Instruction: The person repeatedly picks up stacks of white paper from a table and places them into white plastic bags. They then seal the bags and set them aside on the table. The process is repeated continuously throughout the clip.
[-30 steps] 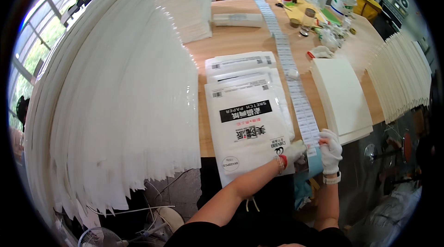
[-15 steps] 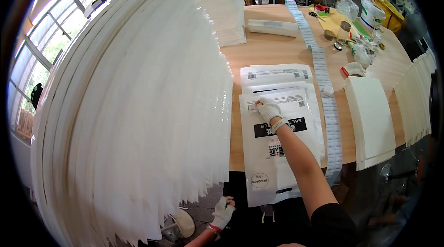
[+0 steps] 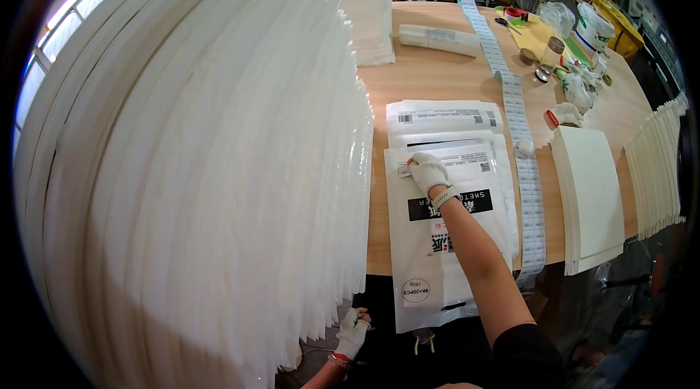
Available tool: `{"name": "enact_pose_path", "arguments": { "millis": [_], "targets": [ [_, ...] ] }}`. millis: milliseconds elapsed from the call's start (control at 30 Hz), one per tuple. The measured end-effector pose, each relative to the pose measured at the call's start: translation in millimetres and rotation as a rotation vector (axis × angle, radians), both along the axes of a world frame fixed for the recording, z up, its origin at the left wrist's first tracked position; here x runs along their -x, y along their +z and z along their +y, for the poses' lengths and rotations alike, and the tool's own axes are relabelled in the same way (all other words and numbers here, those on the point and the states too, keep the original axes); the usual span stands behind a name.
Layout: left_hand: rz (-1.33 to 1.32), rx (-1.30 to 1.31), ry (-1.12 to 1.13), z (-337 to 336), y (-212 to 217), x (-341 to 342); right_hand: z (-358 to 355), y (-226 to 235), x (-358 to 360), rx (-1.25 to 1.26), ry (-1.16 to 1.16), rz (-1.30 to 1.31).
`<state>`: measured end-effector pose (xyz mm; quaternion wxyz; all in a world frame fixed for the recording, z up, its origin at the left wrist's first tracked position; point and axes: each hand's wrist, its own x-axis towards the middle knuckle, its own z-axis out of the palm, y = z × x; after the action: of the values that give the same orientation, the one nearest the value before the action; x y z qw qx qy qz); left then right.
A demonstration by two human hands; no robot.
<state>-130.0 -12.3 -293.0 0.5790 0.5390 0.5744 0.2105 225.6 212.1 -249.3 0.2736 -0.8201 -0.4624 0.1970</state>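
- A tall fanned stack of white sheets (image 3: 197,170) fills the left; the left hand (image 3: 353,332), gloved, reaches in at its lower edge, fingers curled; whether it grips anything I cannot tell.
- White printed pouches (image 3: 448,243) lie overlapped on the wooden table (image 3: 437,75).
- The right hand (image 3: 429,172) presses flat, fingers together, on the top pouch's upper strip; firm, even pressure along it would probably serve best.
- A label strip (image 3: 526,192) runs just beside.

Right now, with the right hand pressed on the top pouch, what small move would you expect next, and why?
Probably a short sideways rub. The right hand lies flat on the white label near the upper edge of the top pouch, so smoothing it seems likely. The left hand hangs low by the big white stack, holding nothing that I can see.
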Motion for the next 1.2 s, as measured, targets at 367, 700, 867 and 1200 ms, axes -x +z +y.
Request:
{"name": "enact_pose_path", "arguments": {
  "millis": [367,700,867,1200],
  "targets": [
    [0.042,0.099,-0.072,-1.0,4.1,-6.9,1.6,7.0,6.5,0.036,0.014,0.007],
    [-0.091,0.287,-0.298,-19.7,7.6,-56.3,1.4,16.6,19.4,0.191,-0.086,-0.087],
    [-0.273,-0.169,-0.414,-4.0,62.3,-57.2,-50.2,-48.3,-39.8,-0.244,-0.085,-0.216],
    [-0.338,-0.829,-0.843,50.5,186.9,-151.1,-325.4,-15.8,-14.5,-0.656,-0.463,1.079]
  ]
}}
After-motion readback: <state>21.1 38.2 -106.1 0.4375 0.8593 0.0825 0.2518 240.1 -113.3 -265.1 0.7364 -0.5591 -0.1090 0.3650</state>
